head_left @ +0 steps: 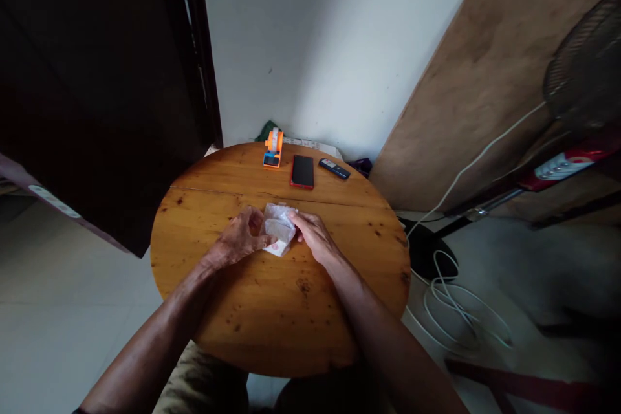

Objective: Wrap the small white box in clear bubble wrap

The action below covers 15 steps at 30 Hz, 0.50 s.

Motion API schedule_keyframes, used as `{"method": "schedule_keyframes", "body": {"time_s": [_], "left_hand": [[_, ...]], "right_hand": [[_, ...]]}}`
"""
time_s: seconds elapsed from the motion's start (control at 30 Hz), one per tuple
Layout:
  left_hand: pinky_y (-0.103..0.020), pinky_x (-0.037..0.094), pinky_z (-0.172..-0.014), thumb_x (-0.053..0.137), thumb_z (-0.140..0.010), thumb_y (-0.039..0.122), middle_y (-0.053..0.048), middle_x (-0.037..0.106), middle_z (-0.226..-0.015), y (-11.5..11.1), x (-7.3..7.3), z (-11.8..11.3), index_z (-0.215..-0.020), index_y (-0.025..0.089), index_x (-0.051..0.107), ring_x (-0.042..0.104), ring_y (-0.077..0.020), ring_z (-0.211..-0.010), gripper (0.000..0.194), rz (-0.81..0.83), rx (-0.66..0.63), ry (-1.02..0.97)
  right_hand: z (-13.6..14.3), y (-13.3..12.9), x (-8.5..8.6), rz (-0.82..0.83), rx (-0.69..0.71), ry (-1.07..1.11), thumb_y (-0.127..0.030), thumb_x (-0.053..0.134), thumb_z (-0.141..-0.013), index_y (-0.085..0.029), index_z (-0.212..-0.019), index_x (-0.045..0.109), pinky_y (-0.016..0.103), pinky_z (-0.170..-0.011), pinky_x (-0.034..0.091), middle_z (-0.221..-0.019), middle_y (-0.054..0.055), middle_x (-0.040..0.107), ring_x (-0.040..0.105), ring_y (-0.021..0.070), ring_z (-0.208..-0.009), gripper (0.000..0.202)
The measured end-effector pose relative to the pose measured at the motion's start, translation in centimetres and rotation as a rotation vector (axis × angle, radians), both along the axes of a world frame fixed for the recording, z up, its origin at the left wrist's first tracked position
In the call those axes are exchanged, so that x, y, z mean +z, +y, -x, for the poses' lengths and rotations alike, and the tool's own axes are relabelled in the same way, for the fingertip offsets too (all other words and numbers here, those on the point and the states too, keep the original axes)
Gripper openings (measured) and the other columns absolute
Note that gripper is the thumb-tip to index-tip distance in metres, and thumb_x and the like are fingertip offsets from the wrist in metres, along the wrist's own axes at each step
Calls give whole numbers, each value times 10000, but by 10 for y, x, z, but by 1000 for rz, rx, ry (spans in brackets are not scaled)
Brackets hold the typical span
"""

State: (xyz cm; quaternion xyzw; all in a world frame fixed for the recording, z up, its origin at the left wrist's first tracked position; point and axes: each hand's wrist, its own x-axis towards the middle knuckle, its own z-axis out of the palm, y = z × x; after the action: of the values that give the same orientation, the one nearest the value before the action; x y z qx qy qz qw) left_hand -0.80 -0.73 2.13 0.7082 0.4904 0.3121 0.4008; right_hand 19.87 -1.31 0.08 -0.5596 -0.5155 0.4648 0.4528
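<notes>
A small whitish packet [280,230], wrapped in what looks like thin crinkled plastic, lies on the round wooden table [272,310]. A faint reddish mark shows near its lower edge. From the left, my left hand [241,237] grips the packet, thumb across its near side and fingers curled behind. My right hand [313,233] pinches its upper right edge between thumb and fingers. What is inside the packet cannot be made out.
Toward the wall stand an orange and blue tape dispenser [273,150], a dark phone with red edges [302,172] and a small dark handheld device [334,168]. A standing fan [582,71] and a coiled white cable [453,301] are at the right. A dark door [87,77] is at the left.
</notes>
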Motion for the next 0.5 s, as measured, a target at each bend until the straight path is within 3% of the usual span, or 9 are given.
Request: {"method": "schedule_keyframes", "body": {"time_s": [0.17, 0.3, 0.5], "left_hand": [[-289, 452, -709, 741, -676, 402, -20, 625, -903, -8, 11, -2, -1023, 169, 571, 561, -160, -781, 451, 47, -126, -22], [-264, 444, -671, 745, -666, 344, -13, 610, -915, -8, 11, -1, -1015, 174, 558, 546, -137, -751, 432, 133, -221, -128], [-258, 433, -676, 760, -672, 303, -4, 600, -883, -7, 7, 3, -967, 174, 564, 537, -140, -766, 377, 134, -283, -135]], "right_hand": [[-6, 1, 1, 9, 59, 46, -547, 692, -708, -176, -640, 663, 240, -476, 359, -579, -5, 600, 506, 110, -507, 379], [-10, -2, 5, 35, 133, 77, -416, 730, -674, -162, -680, 705, 254, -511, 403, -588, 2, 640, 535, 112, -506, 256], [-5, -7, 5, 14, 191, 110, -458, 768, -668, -158, -844, 730, 237, -494, 423, -657, 1, 669, 556, 108, -530, 350]]}}
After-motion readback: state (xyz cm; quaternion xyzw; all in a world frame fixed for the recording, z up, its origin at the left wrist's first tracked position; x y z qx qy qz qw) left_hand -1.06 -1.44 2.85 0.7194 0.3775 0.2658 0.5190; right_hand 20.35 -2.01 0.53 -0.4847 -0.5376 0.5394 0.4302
